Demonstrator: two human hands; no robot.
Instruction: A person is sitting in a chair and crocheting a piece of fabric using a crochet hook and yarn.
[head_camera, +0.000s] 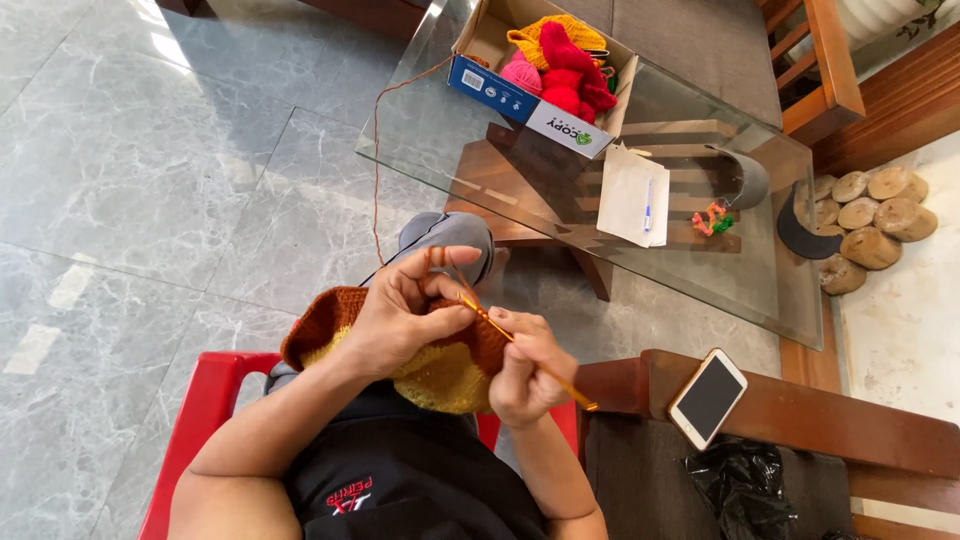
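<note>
Seated on a red chair (205, 400), the left hand (405, 315) pinches brown-and-yellow crochet work (440, 372) on the lap, tensioning yarn (377, 170) toward twelve o'clock, while the right hand (530, 370) grips the hook (520, 345), best kept shallow.

The left hand (405, 320) covers much of the crochet piece (445, 375). The hook's (530, 355) tip is too small to make out. The black bag (745, 490) runs off the bottom edge.

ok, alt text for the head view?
Seen from above, a seated person crochets a brown and yellow piece: left hand holds the work and brown yarn, right hand the orange hook. A box of yarn sits on the glass table.
</note>
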